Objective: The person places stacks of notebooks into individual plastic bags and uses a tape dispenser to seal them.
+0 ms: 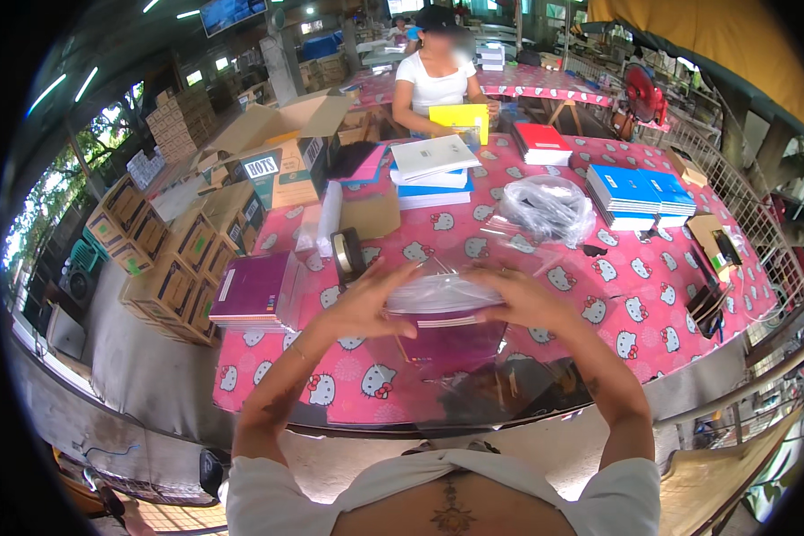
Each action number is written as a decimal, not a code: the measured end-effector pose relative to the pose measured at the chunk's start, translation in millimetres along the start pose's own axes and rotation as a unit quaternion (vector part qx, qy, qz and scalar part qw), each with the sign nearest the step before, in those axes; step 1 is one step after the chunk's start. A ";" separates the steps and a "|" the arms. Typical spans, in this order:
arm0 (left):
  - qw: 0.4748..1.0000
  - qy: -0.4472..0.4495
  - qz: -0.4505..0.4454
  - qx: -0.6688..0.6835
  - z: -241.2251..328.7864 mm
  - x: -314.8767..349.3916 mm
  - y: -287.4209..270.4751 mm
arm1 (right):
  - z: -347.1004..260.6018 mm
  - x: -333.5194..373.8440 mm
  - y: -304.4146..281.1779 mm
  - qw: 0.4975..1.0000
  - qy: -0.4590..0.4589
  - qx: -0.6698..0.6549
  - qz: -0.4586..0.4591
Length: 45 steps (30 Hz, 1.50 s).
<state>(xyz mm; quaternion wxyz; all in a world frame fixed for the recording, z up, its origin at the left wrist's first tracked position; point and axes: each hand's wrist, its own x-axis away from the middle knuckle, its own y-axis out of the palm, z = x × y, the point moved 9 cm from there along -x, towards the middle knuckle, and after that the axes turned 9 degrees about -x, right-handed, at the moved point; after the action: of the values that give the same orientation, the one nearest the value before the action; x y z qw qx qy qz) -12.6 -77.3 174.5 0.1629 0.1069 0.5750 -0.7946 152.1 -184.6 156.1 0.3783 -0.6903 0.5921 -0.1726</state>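
In front of me, a stack of purple notebooks (448, 339) stands on the table inside a clear plastic bag (445, 293). My left hand (373, 299) grips the left side of the bagged stack, fingers over its far side and thumb nearer me. The opposite side is gripped by my right hand (529, 299), its fingers on the crinkled plastic. The bag's loose film spreads toward the table's near edge. Left of my left hand sits a pile of purple notebooks (257, 291). A dark tape roll or dispenser (348, 254) stands just beyond that hand.
A pink patterned cloth covers the table (380, 380). Farther off are loose clear bags (548, 209), blue notebooks (639, 192), red notebooks (541, 143) and a white-topped stack (433, 161). Cartons (177, 286) line the left. Across the table, a person (436, 80) holds a yellow item (460, 121).
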 end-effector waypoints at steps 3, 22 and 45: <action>0.989 0.049 0.040 -0.131 12.9 9.3 12.7 | 1.2 13.4 6.0 0.984 -0.092 0.100 0.117; 0.990 -0.126 -0.056 -0.037 -45.4 -28.0 21.4 | 30.1 -33.5 -26.2 0.997 0.039 0.045 0.055; 0.995 -0.009 0.002 -0.095 10.6 -1.6 -0.3 | 8.8 14.0 -13.5 0.996 0.066 -0.042 0.044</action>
<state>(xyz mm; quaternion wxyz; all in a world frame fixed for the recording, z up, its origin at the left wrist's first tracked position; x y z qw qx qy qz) -11.1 -87.1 178.7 0.1790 0.0855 0.6459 -0.7372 170.8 -194.9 157.3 0.3161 -0.6659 0.6524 -0.1763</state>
